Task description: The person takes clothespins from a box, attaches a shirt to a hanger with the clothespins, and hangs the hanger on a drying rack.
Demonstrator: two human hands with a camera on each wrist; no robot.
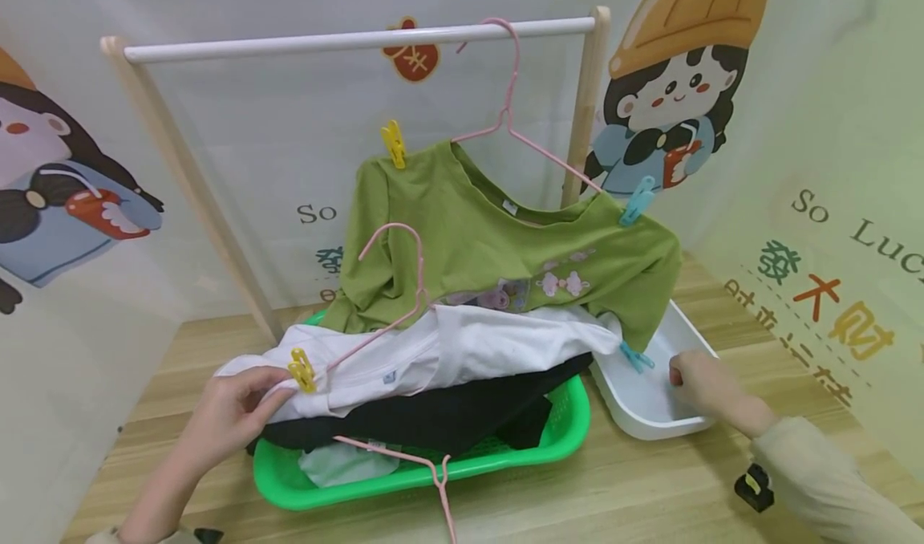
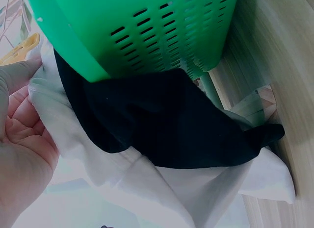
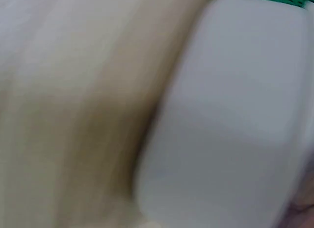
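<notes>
My left hand (image 1: pixel 229 410) pinches the shoulder of a white shirt (image 1: pixel 505 339) between thumb and fingers, right beside a yellow clothespin (image 1: pixel 301 370) clipped there. A pink hanger (image 1: pixel 420 275) sits inside the shirt's neck, its hook standing up. In the left wrist view, the white fabric (image 2: pixel 147 179) hangs past black cloth (image 2: pixel 162 120). My right hand (image 1: pixel 711 387) is over a white tray (image 1: pixel 650 428), its fingers curled and partly hidden; I cannot tell whether they hold anything. A blue clothespin (image 1: pixel 635 357) shows at the tray's left side, near the shirts.
A green shirt (image 1: pixel 462 215) hangs by a pink hanger (image 1: pixel 508 119) from a white rod (image 1: pixel 325 43), with yellow (image 1: pixel 393 144) and blue clothespins (image 1: pixel 638 200) at its shoulders. Below stands a green basket (image 1: pixel 570 440) with black cloth. Another pink hanger (image 1: pixel 390 452) crosses its front rim.
</notes>
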